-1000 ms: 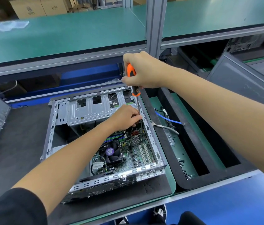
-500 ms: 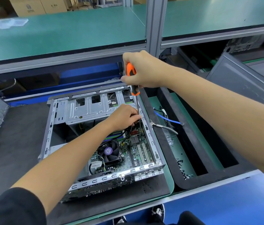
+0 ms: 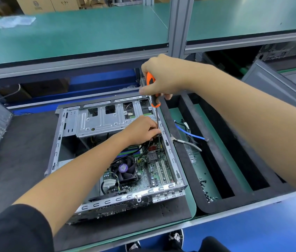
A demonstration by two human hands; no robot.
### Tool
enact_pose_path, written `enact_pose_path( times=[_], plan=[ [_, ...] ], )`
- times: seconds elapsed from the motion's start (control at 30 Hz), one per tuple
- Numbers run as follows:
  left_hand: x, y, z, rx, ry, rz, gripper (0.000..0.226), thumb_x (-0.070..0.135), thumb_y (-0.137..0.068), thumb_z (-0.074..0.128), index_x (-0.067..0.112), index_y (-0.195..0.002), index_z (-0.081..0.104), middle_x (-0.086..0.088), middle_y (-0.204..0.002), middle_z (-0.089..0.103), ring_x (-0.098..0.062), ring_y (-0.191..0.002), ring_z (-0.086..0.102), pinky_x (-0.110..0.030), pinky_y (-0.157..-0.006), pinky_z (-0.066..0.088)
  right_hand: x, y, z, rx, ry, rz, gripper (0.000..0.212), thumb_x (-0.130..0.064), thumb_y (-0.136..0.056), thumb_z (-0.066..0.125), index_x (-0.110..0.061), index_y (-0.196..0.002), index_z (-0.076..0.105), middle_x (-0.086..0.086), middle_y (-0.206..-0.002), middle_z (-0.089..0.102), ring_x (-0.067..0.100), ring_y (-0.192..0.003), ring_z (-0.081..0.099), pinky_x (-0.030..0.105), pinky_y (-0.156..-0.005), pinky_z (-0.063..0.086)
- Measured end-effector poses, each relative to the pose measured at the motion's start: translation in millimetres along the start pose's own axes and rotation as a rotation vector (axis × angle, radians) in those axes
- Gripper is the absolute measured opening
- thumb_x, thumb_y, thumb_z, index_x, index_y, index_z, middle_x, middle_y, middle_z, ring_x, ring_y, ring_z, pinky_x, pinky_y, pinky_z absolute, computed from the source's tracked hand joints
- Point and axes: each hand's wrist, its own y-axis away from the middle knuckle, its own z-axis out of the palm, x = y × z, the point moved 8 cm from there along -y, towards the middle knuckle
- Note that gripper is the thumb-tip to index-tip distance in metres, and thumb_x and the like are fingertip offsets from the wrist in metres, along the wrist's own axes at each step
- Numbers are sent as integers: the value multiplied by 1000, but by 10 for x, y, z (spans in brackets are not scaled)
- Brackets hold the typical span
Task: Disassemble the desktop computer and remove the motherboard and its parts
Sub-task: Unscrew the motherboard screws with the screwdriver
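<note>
Right hand (image 3: 163,77) grips a screwdriver (image 3: 152,91) upright over the motherboard (image 3: 154,166), while left hand (image 3: 141,130) pinches its shaft.

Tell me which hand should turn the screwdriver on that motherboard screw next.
Right. The right hand already grips the screwdriver handle from above; the left hand only pinches the shaft low down, steadying it over the motherboard.

Both bare forearms reach forward, the left from a black sleeve (image 3: 14,228) at the lower left, the right from the right edge. The right hand (image 3: 163,77) is raised, its fingers curled round a screwdriver (image 3: 152,90) handle. The left hand (image 3: 141,130) sits lower, fingers bent and pinching at the shaft.
</note>
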Motion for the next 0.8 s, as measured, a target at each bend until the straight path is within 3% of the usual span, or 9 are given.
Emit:
enact_pose_path(
  times=[0.13,0.3,0.4,0.47,0.53,0.6,0.67,0.73,0.8],
  plan=[
    [-36,14,6,2,18,-6,38,25,-96,58,-1,-72,71,-7,-69,70,-17,-60,64,-28,-67,49,-4,-30,0,-115,28,94,61,-62,-90,46,-4,-72,53,7,-46,64,20,-41,65,26,-50,45],
    [-57,13,-25,12,36,-16,32,31,-93,62,3,-80,73,-5,-76,71,-15,-66,65,-32,-71,51,-42,-15,26,-259,39,60,39,-44,-92,55,-8,-79,56,-1,-55,69,10,-51,67,30,-64,50],
    [-37,39,-196,146,226,-12,11,25,-90,67,22,-80,70,3,-77,72,-5,-69,65,-23,-70,49,-64,-25,-32,-282,104,32,17,-35,-90,62,-18,-87,63,-15,-55,67,5,-60,66,26,-58,44],
    [-2,34,-265,199,414,-6,10,14,-90,66,22,-95,70,1,-90,74,-6,-83,68,-21,-79,52,-99,-26,-48,-322,98,5,1,-22,-88,65,-22,-89,64,-13,-62,67,2,-63,64,23,-56,42],
    [74,17,-255,177,528,-3,20,5,-90,63,20,-101,69,2,-93,74,-9,-92,70,-21,-86,53,-130,-15,-26,-395,96,-4,9,-13,-88,65,-22,-89,65,-9,-77,68,6,-68,65,22,-58,42],
    [139,14,-229,182,544,-11,25,-4,-89,60,20,-90,69,1,-84,73,-12,-87,71,-25,-86,55,-148,0,21,-457,63,22,11,-9,-88,63,-20,-89,65,-4,-82,67,7,-68,66,19,-57,44],
    [147,30,-216,221,553,-44,30,-11,-86,58,17,-77,68,-5,-77,71,-15,-79,72,-35,-85,57,-163,15,33,-450,-11,41,2,-16,-90,65,-17,-90,63,-4,-81,66,2,-60,66,15,-53,47],
    [134,27,-231,269,514,-65,26,-8,-83,64,15,-73,69,-8,-74,71,-19,-74,71,-40,-83,57,-155,6,8,-383,8,51,21,-38,-92,61,-18,-91,57,-5,-79,66,5,-59,68,21,-55,48],
    [120,8,-255,305,441,-76,14,1,-80,72,13,-73,72,-10,-72,72,-24,-71,69,-41,-77,57,-139,-17,-32,-287,138,53,35,-49,-95,49,-15,-87,54,-5,-68,64,13,-59,65,29,-58,45]
  ],
)
